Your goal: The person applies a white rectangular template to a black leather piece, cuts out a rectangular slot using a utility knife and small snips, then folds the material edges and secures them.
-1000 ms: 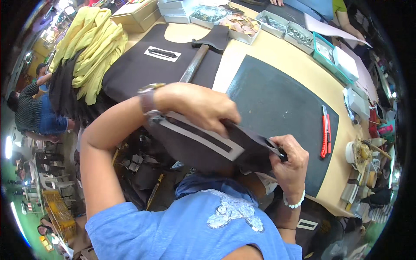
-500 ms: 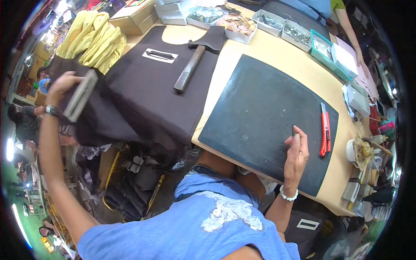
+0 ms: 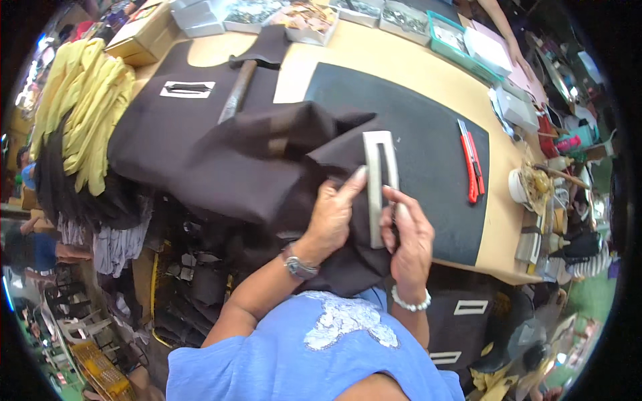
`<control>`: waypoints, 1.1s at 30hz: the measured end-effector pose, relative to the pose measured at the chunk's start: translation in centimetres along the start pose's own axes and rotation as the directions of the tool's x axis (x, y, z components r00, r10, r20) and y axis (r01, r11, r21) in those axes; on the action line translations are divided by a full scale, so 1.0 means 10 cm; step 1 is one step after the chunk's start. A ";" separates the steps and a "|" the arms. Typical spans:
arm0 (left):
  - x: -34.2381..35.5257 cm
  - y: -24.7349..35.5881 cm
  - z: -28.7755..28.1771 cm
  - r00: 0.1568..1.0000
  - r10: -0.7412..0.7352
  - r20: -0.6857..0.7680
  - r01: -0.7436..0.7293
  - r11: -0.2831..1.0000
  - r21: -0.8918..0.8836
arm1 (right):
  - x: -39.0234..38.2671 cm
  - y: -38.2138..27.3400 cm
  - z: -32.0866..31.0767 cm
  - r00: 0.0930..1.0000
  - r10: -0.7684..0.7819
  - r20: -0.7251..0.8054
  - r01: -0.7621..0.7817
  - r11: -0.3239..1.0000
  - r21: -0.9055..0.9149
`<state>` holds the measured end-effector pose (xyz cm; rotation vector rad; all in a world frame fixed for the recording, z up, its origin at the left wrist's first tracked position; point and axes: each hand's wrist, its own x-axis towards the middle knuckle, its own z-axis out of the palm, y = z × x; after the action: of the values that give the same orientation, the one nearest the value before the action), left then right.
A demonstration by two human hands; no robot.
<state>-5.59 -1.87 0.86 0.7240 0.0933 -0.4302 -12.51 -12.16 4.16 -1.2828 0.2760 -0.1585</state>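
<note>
My left hand [image 3: 331, 217] grips the dark brown fabric [image 3: 234, 174], its thumb lying beside a pale rectangular frame [image 3: 371, 194] with a long slot. My right hand [image 3: 411, 240] is closed at the frame's right side, fingertips against it; what is inside the curled fingers is unclear. The fabric is bunched over part of a black mat [image 3: 435, 113]. Behind it lies a hammer [image 3: 241, 87] on a flat dark piece [image 3: 154, 134] bearing a similar white slot [image 3: 180, 89]. A red box cutter [image 3: 471, 160] rests on the mat's right.
Boxes of small parts [image 3: 301, 27], a teal basket [image 3: 451, 43] and cardboard boxes [image 3: 137, 37] line the back. Yellow fabric [image 3: 87, 120] is heaped at left, a glue pot [image 3: 528, 187] stands at right. A co-worker's arm [image 3: 508, 33] reaches in at top right; another person is at far left.
My left hand has swung from the far left back to the middle with the dark fabric, which now covers part of the mat and hammer handle. My right hand has moved left onto the pale frame.
</note>
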 end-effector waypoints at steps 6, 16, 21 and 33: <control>0.04 0.32 -0.11 0.988 0.151 0.010 -0.149 0.950 0.274 | -0.03 0.30 0.00 0.999 -0.027 0.026 0.031 0.979 -0.202; -0.01 0.37 -0.18 0.988 0.149 -0.030 -0.135 0.951 0.279 | 0.06 0.15 0.07 0.991 0.129 0.021 -0.129 0.992 0.005; -0.13 0.39 -0.18 0.989 0.146 -0.035 -0.130 0.948 0.291 | 0.09 0.11 0.11 0.990 0.121 0.072 -0.121 0.993 -0.015; -0.24 0.44 -0.21 0.986 0.167 -0.007 -0.155 0.928 0.340 | 0.15 0.16 0.12 0.983 0.136 0.124 -0.145 0.987 0.067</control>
<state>-5.78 3.26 2.61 1.0710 -0.0081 -0.2771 -10.75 -11.01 2.77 -1.1885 0.2548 0.0277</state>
